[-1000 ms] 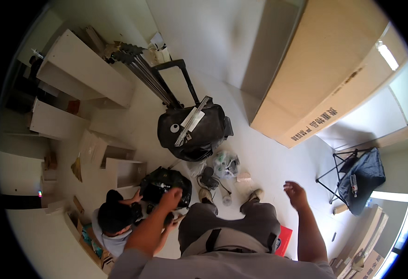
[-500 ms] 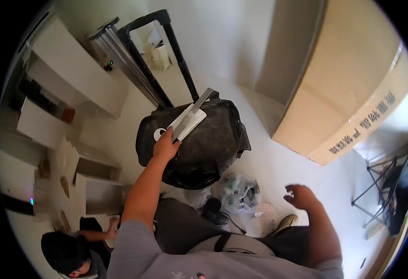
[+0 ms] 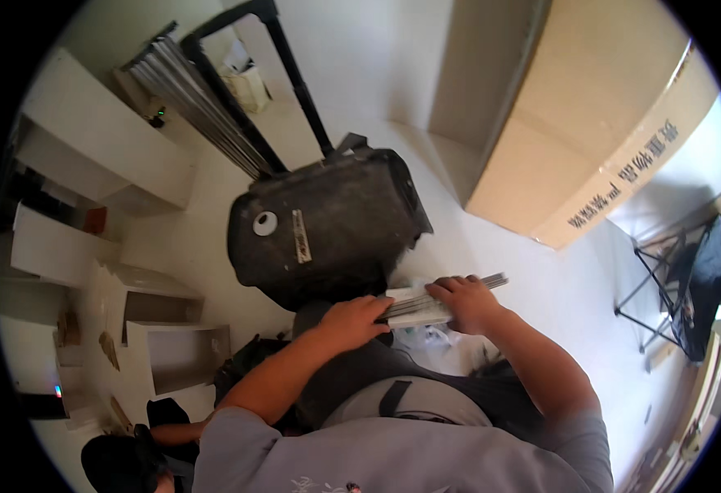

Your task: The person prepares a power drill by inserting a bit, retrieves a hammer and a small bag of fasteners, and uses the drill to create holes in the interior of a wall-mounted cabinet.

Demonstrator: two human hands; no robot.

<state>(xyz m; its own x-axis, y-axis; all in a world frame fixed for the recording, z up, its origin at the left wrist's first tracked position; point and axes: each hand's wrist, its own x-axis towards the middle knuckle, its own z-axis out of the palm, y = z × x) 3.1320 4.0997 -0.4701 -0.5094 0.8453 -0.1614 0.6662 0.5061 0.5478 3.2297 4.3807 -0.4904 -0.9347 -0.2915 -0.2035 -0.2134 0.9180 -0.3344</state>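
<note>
My left hand [image 3: 355, 320] and my right hand [image 3: 467, 303] both hold a bundle of thin grey metal-looking strips [image 3: 414, 308] in front of my body. White paper or a flat white packet lies against the strips. My left fingers close round the left end, and my right hand grips further right, with the strip ends sticking out past it. Just beyond stands a dark tool bag [image 3: 344, 215] with a raised pull handle [image 3: 301, 86]. On its top are a round white disc [image 3: 265, 223] and a pale strip [image 3: 301, 237]. A clear plastic bag [image 3: 426, 337] is partly hidden below my hands.
A tall cardboard box [image 3: 599, 115] stands at the far right, and a folding stool [image 3: 689, 287] near the right edge. Several long metal profiles [image 3: 204, 107] lean behind the tool bag. White cabinet parts [image 3: 106, 140] fill the left. Another person in a dark cap [image 3: 118, 462] is at lower left.
The bundle has come from above the tool bag to in front of my body. My right hand has moved up and taken hold of it beside my left.
</note>
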